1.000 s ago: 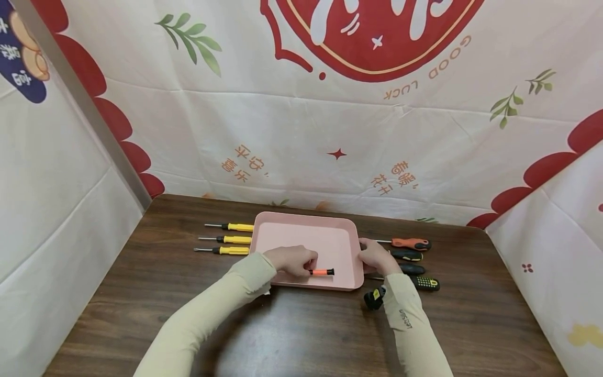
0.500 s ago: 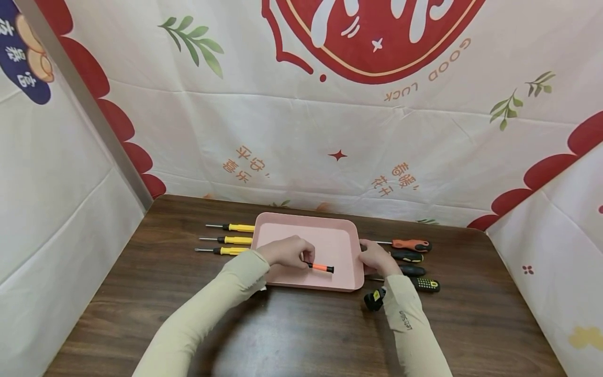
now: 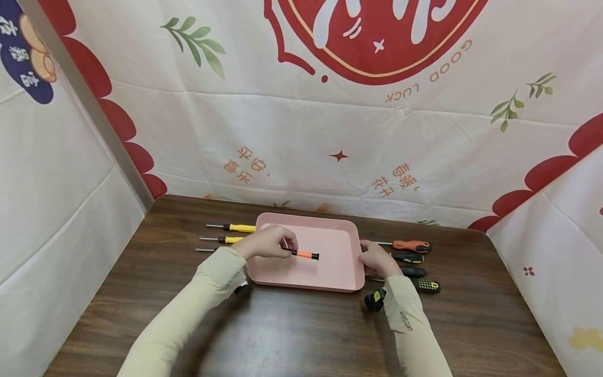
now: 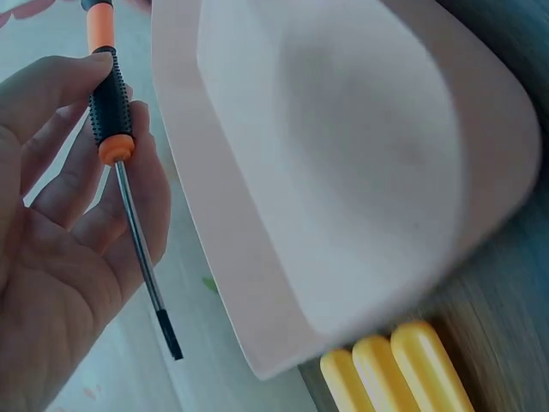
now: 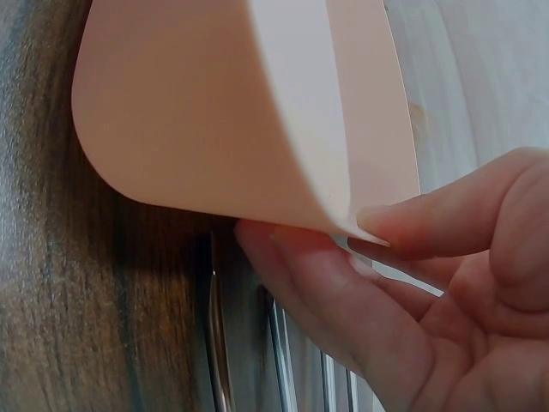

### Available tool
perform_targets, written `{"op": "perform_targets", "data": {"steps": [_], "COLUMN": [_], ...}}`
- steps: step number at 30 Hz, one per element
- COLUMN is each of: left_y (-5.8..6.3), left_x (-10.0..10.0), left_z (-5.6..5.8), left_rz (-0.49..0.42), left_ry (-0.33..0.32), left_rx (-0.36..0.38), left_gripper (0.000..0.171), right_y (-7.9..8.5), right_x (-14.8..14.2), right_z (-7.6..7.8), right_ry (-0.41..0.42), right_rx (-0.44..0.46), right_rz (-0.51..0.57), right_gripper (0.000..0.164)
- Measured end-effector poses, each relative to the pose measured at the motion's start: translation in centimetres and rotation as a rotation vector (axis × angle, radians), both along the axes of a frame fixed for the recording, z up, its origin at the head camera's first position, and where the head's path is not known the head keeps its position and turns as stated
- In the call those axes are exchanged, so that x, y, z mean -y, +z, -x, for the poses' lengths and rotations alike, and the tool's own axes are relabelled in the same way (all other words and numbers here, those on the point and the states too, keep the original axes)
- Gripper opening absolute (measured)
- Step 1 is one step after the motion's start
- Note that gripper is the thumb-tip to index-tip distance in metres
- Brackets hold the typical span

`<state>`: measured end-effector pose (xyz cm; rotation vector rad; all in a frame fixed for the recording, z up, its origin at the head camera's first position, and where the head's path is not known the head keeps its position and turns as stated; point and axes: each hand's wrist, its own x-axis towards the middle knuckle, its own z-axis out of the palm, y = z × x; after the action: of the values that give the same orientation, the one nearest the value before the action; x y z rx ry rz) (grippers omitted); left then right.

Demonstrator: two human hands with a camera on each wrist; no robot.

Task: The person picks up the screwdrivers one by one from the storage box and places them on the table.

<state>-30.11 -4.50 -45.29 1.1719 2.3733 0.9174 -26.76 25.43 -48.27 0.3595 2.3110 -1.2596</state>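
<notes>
My left hand (image 3: pixel 268 242) holds a small orange-and-black screwdriver (image 3: pixel 305 254) over the left part of a pink tray (image 3: pixel 330 246). In the left wrist view, thumb and fingers pinch the black ribbed part of the handle, and the metal shaft (image 4: pixel 140 227) with its dark tip points away from them. My right hand (image 3: pixel 377 257) pinches the tray's right rim, thumb on the inside and fingers beneath the edge in the right wrist view. The tray's interior shows nothing lying in it.
Yellow-handled screwdrivers (image 3: pixel 242 228) lie left of the tray, shafts pointing left. On its right are several more, one with an orange-red handle (image 3: pixel 411 246), others dark, one dotted yellow (image 3: pixel 426 285). The brown wooden table (image 3: pixel 301 335) meets a printed cloth backdrop (image 3: pixel 301 131) behind.
My left hand has lifted the screwdriver from low in the tray and carried it left and a little farther back. The right hand stays on the tray's rim.
</notes>
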Motion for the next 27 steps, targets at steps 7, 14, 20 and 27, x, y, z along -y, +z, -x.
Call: {"op": "perform_targets", "data": {"steps": [7,14,20,27], "left_y": [0.5,0.6,0.3,0.0], "left_x": [2.7,5.7,8.2,10.6], "left_z": [-0.4,-0.6,-1.0,-1.6], "left_rz": [-0.028,-0.045,-0.061,-0.043], "left_ry": [0.004,0.016,0.06,0.118], "left_rx": [-0.006,-0.058,-0.077,-0.071], "left_gripper": [0.01,0.009,0.008,0.008], "right_y": [-0.1,-0.1,-0.1,-0.2], "right_x": [0.0,-0.1,0.0,0.0], "right_z": [0.0,0.1,0.0,0.0], "right_ry": [-0.002,0.005,0.005,0.005], "right_rx": [-0.002,-0.011,-0.006,-0.005], "right_rz": [0.014,0.021,0.009,0.004], "right_gripper": [0.062,0.062,0.062,0.062]}}
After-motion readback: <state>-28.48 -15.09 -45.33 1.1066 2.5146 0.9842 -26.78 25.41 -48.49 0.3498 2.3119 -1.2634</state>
